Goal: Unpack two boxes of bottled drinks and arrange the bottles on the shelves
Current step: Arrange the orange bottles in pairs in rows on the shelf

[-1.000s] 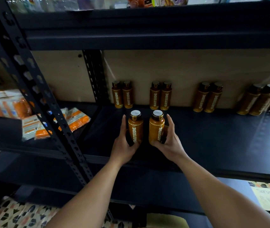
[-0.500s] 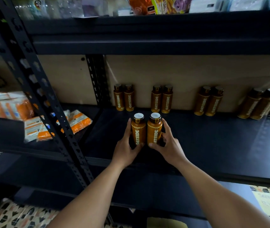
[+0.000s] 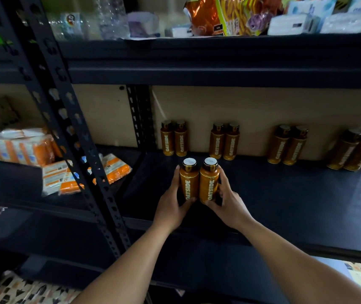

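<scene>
My left hand grips one orange bottle and my right hand grips a second orange bottle. Both are upright and touching side by side at the centre of the frame, on the dark shelf. Four pairs of bottles stand along the back wall.

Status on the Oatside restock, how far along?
Done: four pairs of Oatside bottles stand along the back of the shelf. In hand: left hand and right hand each grip one bottle of a fifth pair, upright ahead of them. Left: release it; boxes out of view, so remaining count unknown.
</scene>
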Available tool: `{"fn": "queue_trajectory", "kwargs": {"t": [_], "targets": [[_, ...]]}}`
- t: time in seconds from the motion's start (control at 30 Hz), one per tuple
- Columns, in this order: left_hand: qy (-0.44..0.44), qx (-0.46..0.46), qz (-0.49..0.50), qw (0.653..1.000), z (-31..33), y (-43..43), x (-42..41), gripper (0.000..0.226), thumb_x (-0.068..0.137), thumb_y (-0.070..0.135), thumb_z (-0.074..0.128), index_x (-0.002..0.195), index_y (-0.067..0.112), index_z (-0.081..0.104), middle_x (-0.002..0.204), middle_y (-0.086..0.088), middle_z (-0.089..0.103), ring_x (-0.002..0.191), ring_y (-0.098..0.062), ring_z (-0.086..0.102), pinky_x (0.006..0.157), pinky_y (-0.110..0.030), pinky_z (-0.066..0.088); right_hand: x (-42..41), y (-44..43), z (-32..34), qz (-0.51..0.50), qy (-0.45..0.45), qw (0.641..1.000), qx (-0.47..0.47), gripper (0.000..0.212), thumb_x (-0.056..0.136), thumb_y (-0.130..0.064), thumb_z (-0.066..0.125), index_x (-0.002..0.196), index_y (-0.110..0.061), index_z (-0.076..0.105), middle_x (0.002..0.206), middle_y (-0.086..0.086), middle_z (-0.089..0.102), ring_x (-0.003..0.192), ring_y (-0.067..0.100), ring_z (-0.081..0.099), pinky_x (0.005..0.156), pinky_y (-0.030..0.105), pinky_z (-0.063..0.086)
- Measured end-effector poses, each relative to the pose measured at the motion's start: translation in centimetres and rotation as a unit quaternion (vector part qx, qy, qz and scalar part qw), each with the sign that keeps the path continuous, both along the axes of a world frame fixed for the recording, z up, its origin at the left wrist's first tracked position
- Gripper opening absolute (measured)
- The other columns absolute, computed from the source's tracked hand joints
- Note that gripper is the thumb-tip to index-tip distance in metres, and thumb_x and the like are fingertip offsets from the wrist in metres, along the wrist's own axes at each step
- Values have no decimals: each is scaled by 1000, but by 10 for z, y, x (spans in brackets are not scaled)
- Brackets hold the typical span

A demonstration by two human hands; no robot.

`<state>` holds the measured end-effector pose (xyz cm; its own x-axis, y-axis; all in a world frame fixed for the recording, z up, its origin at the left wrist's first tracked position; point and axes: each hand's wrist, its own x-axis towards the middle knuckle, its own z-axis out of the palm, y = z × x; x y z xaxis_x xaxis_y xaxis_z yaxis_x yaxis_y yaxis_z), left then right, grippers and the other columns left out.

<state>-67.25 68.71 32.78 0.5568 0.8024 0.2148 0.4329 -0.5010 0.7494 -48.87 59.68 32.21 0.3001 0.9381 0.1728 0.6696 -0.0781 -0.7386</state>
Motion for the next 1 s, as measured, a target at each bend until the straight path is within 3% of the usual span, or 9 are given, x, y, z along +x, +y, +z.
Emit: {"fn": "queue_trajectory", "kwargs": {"t": [0.3,0.53,0.73,0.83,0.9,1.0], "targets": [[3,0,17,1000,1,40,-32,103,93,49,68,150,59,-17,161,12,35,141,-17,45,105,-27,36,-34,40,2,3,-8,1000,12,112,92,-38,74,152,-60,-17,158,-11,43,137,13,50,103,29,41],[-1,-4,26,1000,0,62,-42,101,96,42,67,152,55,-16,162,12,32,140,-15,46,102,-25,36,-51,68,3,-8,-5,1000,25,112,91,-39,74,145,-68,-20,158,-7,42,137,17,51,107,38,45],[-16,-21,23,999,-1,73,-48,99,97,40,67,156,50,-12,163,14,29,142,-10,39,106,-25,31,-57,81,0,-16,-5,1000,22,112,91,-40,74,150,-62,-19,158,-7,44,138,16,50,109,39,46],[-23,-20,15,999,0,76,-49,98,97,39,66,156,49,-11,164,18,22,137,3,31,105,-24,31,-58,85,1,-14,-9,1000,25,112,92,-40,73,149,-63,-19,158,-8,44,138,16,50,109,37,46],[-26,-22,10,999,-1,81,-49,98,97,39,67,156,50,-10,165,19,16,142,1,26,111,-28,29,-59,88,0,-14,-10,999,27,111,92,-41,73,149,-63,-19,157,-8,44,138,16,51,108,38,46],[-36,-23,5,999,-2,90,-50,99,95,41,68,156,52,-10,167,20,9,152,-6,16,123,-48,24,-61,92,-1,-18,-4,999,28,111,92,-41,73,149,-64,-19,155,-8,47,135,16,53,107,39,47]]}}
